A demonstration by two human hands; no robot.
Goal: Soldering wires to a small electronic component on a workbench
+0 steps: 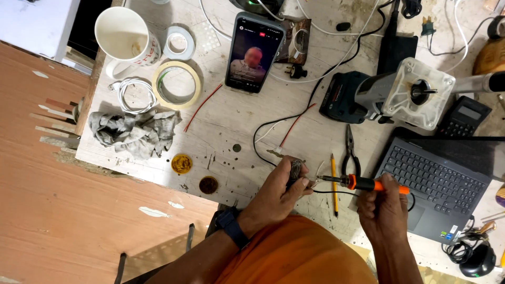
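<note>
worktable point(236, 121) – pale, cluttered | laptop point(436, 184) at its right edge | phone point(254, 52) propped upright | left hand point(279, 192) closed around a small dark part point(295, 171) at the near edge | right hand point(386, 205) gripping an orange-handled soldering iron point(363, 183) – tip just beside the part

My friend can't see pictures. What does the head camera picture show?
A person's right hand holds an orange-handled soldering iron with its tip at a small part pinched in the left hand, over a cluttered workbench. Around them lie pliers, a pencil, a laptop, a propped phone, tape rolls and a mug.
</note>
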